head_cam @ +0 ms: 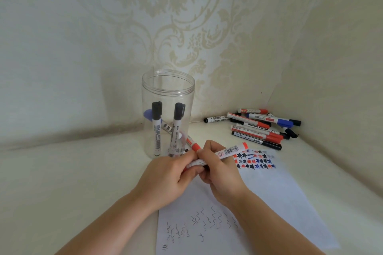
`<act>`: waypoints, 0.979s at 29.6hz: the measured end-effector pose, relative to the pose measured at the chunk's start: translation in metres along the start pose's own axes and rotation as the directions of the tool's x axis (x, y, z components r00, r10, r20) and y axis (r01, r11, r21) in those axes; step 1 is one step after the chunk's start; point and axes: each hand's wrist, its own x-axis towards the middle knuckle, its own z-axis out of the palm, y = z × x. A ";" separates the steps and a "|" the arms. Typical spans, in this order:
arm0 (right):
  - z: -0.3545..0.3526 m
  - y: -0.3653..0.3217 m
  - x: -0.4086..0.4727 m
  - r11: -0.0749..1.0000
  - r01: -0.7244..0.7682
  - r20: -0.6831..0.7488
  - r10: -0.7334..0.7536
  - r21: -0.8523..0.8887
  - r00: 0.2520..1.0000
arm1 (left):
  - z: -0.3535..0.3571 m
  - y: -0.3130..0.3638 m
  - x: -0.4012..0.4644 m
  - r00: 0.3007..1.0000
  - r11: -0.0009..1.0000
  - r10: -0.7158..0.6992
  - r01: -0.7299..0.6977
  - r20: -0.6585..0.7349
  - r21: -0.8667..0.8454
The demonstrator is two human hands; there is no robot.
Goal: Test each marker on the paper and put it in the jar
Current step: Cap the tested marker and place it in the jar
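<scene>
Both my hands hold one red marker (229, 150) over the far end of the paper (275, 196). My right hand (219, 174) grips its white barrel, whose red end points up and to the right. My left hand (165, 176) pinches the marker's other end, where a bit of red shows between the fingers. The clear jar (167, 80) stands just behind my left hand, with two black-capped markers (156, 128) upright in it and others leaning. The paper carries wavy test lines near me and red, blue and black marks at its far end.
A pile of red, blue and black markers (263, 128) lies at the back right, in the corner of the wall. Another red-capped marker (194, 147) shows just behind my fingers, beside the jar's base. The surface is pale cream, with patterned wall close behind.
</scene>
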 end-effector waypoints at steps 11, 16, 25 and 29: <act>-0.020 -0.017 0.007 0.911 -0.228 -0.045 0.226 -0.345 0.973 | -0.022 -0.013 -0.008 0.951 0.934 -0.280 0.302 0.134 -0.191; -0.002 0.001 0.015 0.846 -0.189 -0.165 0.121 -0.499 0.979 | -0.033 -0.016 -0.011 0.960 0.942 -0.278 0.279 0.034 -0.184; 0.002 0.016 0.012 0.870 -0.005 -0.122 -0.063 -0.493 0.991 | -0.029 -0.022 -0.013 0.952 0.948 -0.306 0.306 0.018 -0.082; 0.004 0.022 0.013 0.856 0.035 -0.082 -0.089 -0.515 0.993 | -0.029 -0.023 -0.013 0.954 0.951 -0.300 0.300 0.009 -0.069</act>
